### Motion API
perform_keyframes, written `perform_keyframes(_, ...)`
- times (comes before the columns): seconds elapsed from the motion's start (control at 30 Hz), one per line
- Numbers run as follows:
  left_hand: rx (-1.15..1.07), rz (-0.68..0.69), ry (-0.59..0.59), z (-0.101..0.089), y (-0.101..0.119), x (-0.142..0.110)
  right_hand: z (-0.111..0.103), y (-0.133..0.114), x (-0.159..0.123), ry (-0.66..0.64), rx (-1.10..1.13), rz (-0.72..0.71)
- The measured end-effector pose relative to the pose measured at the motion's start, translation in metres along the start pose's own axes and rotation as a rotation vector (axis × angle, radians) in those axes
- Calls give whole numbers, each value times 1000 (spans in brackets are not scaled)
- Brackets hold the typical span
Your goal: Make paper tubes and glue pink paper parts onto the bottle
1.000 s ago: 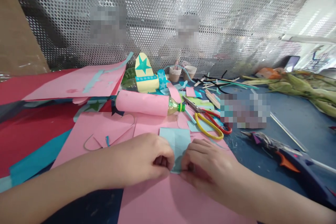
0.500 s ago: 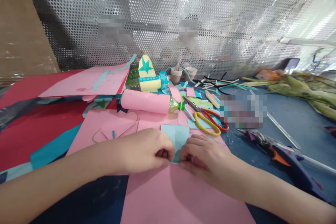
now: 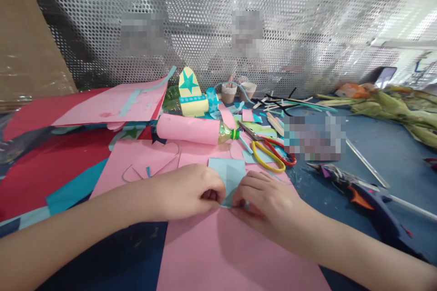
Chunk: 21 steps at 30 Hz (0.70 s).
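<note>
A light blue paper square (image 3: 229, 173) with faint creases lies on a large pink sheet (image 3: 235, 254). My left hand (image 3: 194, 191) is closed at its near left edge, fingers curled and thumb against the fingertips. At the near right edge my right hand (image 3: 264, 200) pinches the same paper. Both hands cover its lower corners. Just beyond lies a bottle (image 3: 189, 129) on its side, wrapped in pink paper, its green cap pointing right. Scissors (image 3: 269, 152) with one yellow and one red handle rest beyond my right hand.
A glue gun (image 3: 365, 200) lies at the right, near a clear glue stick (image 3: 367, 163). Behind the bottle are a yellow paper-wrapped piece with a star (image 3: 189, 84), two small cups (image 3: 228, 93) and several paper scraps. Corn husks (image 3: 403, 113) lie at the far right; stacked pink and red sheets (image 3: 112, 102) at left.
Both hands keep their hold at the blue paper's near edge, with only slight finger movement. The whole view has shifted a little, moving the paper and hands up in the picture.
</note>
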<state>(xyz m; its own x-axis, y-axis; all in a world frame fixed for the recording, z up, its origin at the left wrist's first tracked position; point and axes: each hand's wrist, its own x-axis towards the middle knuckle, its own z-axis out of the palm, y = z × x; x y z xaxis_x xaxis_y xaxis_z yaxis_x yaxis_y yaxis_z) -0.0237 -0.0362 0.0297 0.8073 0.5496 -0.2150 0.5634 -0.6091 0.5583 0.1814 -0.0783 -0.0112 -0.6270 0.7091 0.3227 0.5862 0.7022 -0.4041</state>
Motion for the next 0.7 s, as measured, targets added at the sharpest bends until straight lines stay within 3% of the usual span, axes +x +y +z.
perform_keyframes(0.17,10,2,-26,-3,2,0,-1,-2,-1,-55,12,44)
perform_keyframes(0.37,112,12,21,4,6,0,4,0,-3,-14,-15,63)
perform_keyframes(0.57,161,145,81,9,0,-3,7,2,-5,6,-14,26)
perform_keyframes(0.7,136,104,73,6,0,-3,2,1,-4,-3,7,42)
